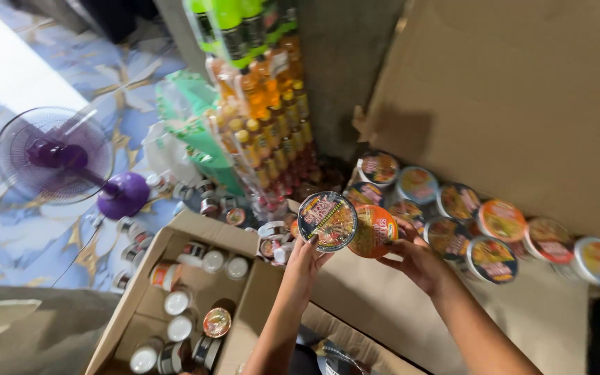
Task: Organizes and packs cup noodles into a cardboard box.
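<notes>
Cups of noodles fill both our hands at mid-scene: the left hand (305,255) grips a cup with a dark round lid (327,221), fingers curled up around its rim, and the right hand (418,260) closes on a cup with an orange lid (373,230), the two lids touching. Both forearms rise from the near edge, wrists bent back.

Right of them, about ten more cups (492,260) lie on their sides in two rows on a brown cardboard sheet (383,305), lids dark, blue and orange-red. A tall cardboard wall (522,97) stands behind them.

At near left an open carton (168,243) holds some nine small cans, mostly white-topped. More cans lie loose beyond it. Stacked bottles (272,118), green at the top, then orange and red, rise at far centre. A purple fan (53,154) stands at far left on the patterned floor (22,236).
</notes>
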